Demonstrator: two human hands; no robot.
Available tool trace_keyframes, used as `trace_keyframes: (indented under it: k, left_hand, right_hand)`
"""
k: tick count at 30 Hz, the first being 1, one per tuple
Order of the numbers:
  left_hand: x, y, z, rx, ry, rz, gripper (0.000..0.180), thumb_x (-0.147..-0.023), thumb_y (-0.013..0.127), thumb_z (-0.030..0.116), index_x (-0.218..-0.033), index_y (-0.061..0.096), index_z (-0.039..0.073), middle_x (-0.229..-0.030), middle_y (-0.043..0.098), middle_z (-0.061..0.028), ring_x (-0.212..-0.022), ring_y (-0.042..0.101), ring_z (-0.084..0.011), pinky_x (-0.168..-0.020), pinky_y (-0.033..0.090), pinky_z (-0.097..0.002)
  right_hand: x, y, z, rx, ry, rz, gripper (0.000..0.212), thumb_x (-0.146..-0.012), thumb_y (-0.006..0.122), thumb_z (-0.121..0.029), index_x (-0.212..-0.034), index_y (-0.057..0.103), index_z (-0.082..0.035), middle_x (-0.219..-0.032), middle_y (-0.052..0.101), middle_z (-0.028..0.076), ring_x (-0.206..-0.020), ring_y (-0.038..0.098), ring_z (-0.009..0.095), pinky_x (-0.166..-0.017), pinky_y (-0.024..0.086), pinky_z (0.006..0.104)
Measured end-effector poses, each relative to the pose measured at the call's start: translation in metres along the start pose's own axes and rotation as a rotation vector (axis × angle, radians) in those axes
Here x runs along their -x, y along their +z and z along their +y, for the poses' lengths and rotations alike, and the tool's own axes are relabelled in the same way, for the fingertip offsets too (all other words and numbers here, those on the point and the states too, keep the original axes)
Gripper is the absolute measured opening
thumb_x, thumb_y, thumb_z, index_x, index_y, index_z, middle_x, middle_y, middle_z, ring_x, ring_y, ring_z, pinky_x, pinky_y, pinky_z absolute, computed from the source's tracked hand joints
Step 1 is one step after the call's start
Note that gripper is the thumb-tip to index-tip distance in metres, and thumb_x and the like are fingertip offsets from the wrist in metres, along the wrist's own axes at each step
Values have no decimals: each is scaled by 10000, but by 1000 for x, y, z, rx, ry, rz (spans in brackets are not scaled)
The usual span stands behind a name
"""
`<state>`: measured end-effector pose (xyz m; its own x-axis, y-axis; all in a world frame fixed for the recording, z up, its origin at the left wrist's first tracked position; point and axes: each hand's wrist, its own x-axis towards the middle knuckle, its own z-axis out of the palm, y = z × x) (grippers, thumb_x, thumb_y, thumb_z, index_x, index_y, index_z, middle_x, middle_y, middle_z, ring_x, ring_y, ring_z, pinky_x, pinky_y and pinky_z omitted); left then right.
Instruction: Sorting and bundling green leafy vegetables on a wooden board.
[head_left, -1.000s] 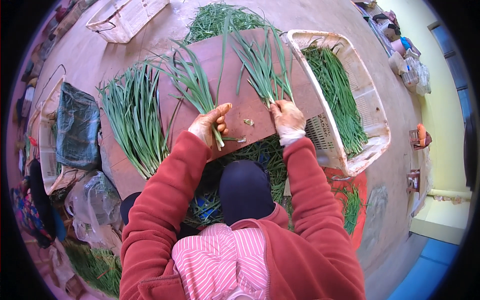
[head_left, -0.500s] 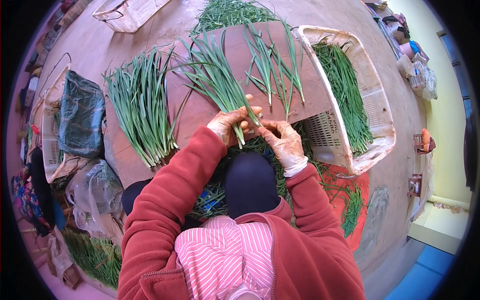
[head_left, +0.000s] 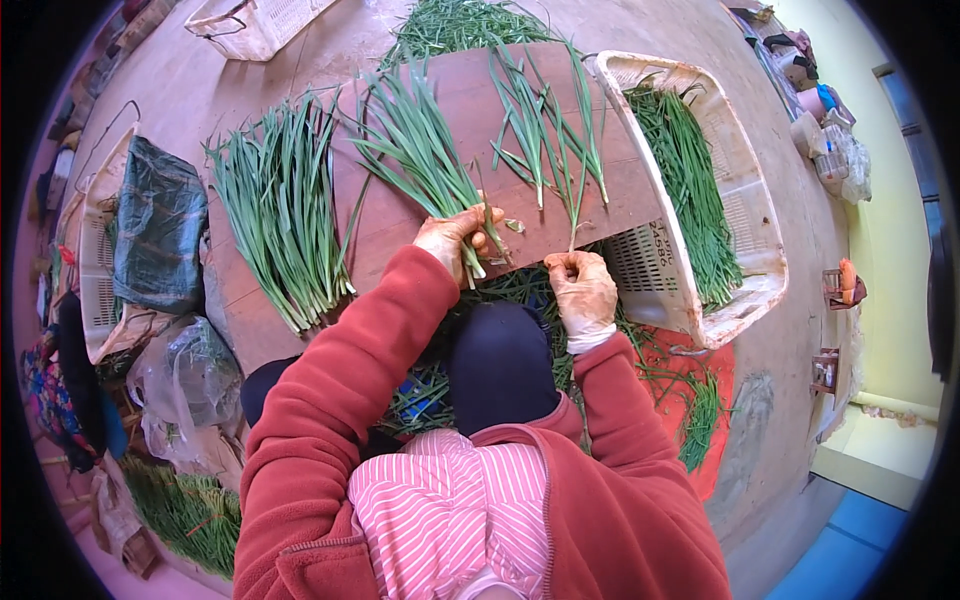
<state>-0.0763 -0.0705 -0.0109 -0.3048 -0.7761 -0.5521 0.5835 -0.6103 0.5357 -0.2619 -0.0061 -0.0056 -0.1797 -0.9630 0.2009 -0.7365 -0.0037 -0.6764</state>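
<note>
At the centre of the frame, the left hand [head_left: 452,240] gripped the cut ends of a bunch of garlic chives [head_left: 425,150], its fingers [head_left: 488,213] curled tight around the stalks fanning up over the wooden surface [head_left: 620,190]. Just right, the right hand [head_left: 583,290] pinched a single chive stalk [head_left: 577,190] rising from its fingertips. A white basket [head_left: 745,290] of chives stood at right.

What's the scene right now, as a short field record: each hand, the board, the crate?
left hand: grips the base of a bunch of green chives lying on the board
right hand: pinches a single chive stalk at its lower end
wooden board: carries a large chive pile at left and loose stalks at right
white crate: right of the board, tilted, holds chives
</note>
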Motion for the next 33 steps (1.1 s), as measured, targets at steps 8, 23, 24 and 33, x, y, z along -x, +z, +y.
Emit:
trace_keyframes:
  k: [8,23,24,33]
  left_hand:
    - [-4,6,-21,-29,21,-104,213,-850,591,123,-992,610,-34,-872,647,-92,-761,613,-186,-683,503,-291]
    - [3,-1,16,131,-40,11,232,-825,631,98,-1049,585,64,-919,637,-37,-528,480,-84,-474,451,-212]
    - [6,-1,14,155,-41,-7,262,-831,626,107,-1084,568,73,-966,633,-32,-534,479,-83,-477,454,-208]
    - [3,-26,0,202,-18,-245,447,-846,616,139,-1246,441,46,-1083,594,-87,-609,501,-99,-596,491,-247]
  right_hand:
    - [-26,19,-44,-36,6,-290,295,-737,680,-297,-920,652,-67,-868,610,94,-844,589,270,-758,461,380]
    - [50,-30,85,582,46,-186,140,-784,600,-220,-839,625,-93,-803,590,118,-831,578,297,-725,466,419]
    - [44,-29,80,399,-64,-59,144,-802,589,-197,-898,635,-100,-835,602,123,-828,578,302,-732,465,411]
    - [-15,6,-29,-749,322,-496,276,-882,568,-256,-993,625,-10,-812,650,50,-670,572,114,-593,444,225]
